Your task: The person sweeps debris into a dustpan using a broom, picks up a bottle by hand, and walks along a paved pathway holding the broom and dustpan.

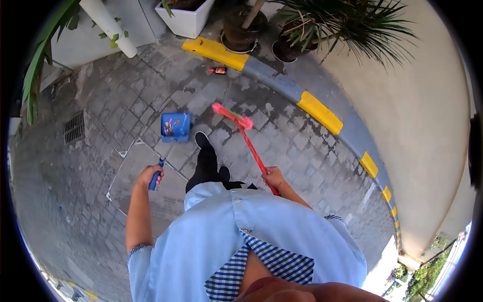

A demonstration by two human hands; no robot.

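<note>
On the left, my left hand point(150, 176) is closed around a blue handle point(155, 177) that matches the dustpan in colour; I cannot make out the link between them. The blue dustpan point(184, 130) is ahead of that hand, with small colourful bits of litter point(170, 126) in it. My right hand point(273, 178) grips the red stick of a broom point(253, 149). Its pink-red bristle head point(233, 116) is over the paving, to the right of the dustpan and apart from it. A small dark bottle point(219, 70) with a red cap lies beyond the broom head, near the kerb.
A yellow and grey kerb point(322, 113) curves along the right side. Behind it stand a white planter point(187, 19) and dark plant pots point(243, 31). A drain grate point(74, 128) is set into the paving at left. My shoe point(202, 141) is close to the dustpan.
</note>
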